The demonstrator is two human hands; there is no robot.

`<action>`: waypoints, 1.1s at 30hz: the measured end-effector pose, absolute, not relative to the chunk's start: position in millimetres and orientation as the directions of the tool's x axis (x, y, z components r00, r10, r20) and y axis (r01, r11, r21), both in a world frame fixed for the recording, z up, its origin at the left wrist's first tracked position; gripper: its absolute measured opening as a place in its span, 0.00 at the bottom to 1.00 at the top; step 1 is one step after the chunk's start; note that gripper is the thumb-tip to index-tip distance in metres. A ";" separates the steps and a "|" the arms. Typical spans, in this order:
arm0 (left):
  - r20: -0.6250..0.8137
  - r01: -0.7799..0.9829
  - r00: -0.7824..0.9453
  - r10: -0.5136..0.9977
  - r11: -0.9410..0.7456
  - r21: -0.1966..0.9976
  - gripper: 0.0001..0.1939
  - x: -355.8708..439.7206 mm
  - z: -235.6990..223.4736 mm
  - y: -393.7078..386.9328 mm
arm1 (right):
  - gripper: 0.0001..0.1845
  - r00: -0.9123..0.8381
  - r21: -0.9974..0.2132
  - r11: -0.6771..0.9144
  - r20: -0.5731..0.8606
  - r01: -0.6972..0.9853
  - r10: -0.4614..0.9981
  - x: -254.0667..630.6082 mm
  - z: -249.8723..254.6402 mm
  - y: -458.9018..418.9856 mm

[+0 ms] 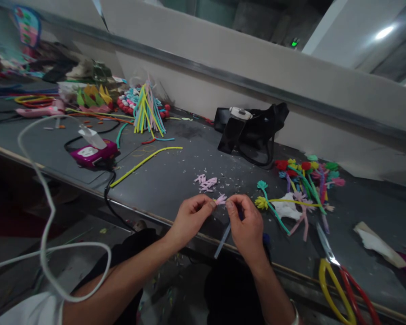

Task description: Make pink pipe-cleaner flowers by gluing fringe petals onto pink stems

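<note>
The left hand (pixel 194 215) pinches a small fluffy pink flower piece (pixel 220 199) above the dark grey worktop (pixel 162 180), near a pink heap (pixel 206 182); the right hand (pixel 245 223) meets its tips, grip unclear. Likely light, soft, easily crushed: best held by its base.

Craft workshop, by the look of it: dark tabletop (pixel 176 176) strewn with pink clippings (pixel 206 182), bundled fuzzy stems (pixel 148 110) upper left, fuzzy-stem flowers (pixel 306 174) right of centre, scissors (pixel 331 259) lower right.
</note>
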State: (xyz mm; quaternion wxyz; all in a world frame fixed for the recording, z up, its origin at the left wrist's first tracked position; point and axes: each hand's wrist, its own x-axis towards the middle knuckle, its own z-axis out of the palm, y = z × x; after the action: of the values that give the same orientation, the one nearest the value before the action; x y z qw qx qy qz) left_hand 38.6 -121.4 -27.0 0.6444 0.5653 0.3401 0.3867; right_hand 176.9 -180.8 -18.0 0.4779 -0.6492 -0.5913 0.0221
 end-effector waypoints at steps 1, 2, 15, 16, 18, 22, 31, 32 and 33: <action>-0.002 -0.112 0.469 0.883 0.062 0.992 0.14 38.6 -26.7 -121.6 | 0.08 0.300 -0.646 0.157 0.538 0.747 0.788 176.8 -18.2 -180.8; -0.003 -0.109 0.470 0.883 0.061 0.992 0.14 38.6 -26.4 -121.7 | 0.08 0.301 -0.645 0.157 0.541 0.748 0.785 176.6 -18.3 -180.9; 0.023 -0.098 0.474 0.880 0.026 0.995 0.14 37.7 -26.9 -121.9 | 0.08 0.349 -0.657 0.114 0.529 0.745 0.773 171.4 -20.2 -180.5; 0.024 -0.097 0.475 0.880 0.025 0.995 0.14 37.7 -26.5 -122.0 | 0.09 0.355 -0.660 0.108 0.526 0.744 0.773 171.0 -20.3 -180.5; 0.022 -0.093 0.478 0.878 0.026 0.995 0.14 37.8 -25.8 -122.2 | 0.09 0.364 -0.664 0.096 0.518 0.741 0.774 170.3 -20.4 -180.5; 0.013 -0.086 0.479 0.878 0.032 0.996 0.13 38.0 -25.1 -122.7 | 0.09 0.378 -0.678 0.084 0.503 0.730 0.777 169.3 -20.4 -180.6; 0.024 -0.079 0.476 0.879 0.016 0.997 0.14 37.4 -27.1 -121.9 | 0.10 0.392 -0.686 0.076 0.500 0.724 0.772 168.4 -22.1 -180.6; 0.021 -0.078 0.475 0.880 0.019 0.997 0.14 37.3 -27.3 -121.9 | 0.10 0.396 -0.689 0.074 0.497 0.721 0.772 168.1 -22.1 -180.5; 0.017 -0.078 0.473 0.881 0.023 0.997 0.14 37.2 -27.4 -121.9 | 0.10 0.399 -0.693 0.074 0.495 0.718 0.772 167.9 -21.9 -180.5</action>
State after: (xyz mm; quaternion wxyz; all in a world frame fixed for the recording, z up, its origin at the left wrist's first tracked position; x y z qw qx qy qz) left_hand 37.2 -121.9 -27.4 0.6277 0.5853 0.3428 0.3818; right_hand 167.9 -180.5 -21.9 0.4869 -0.6799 -0.5476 0.0278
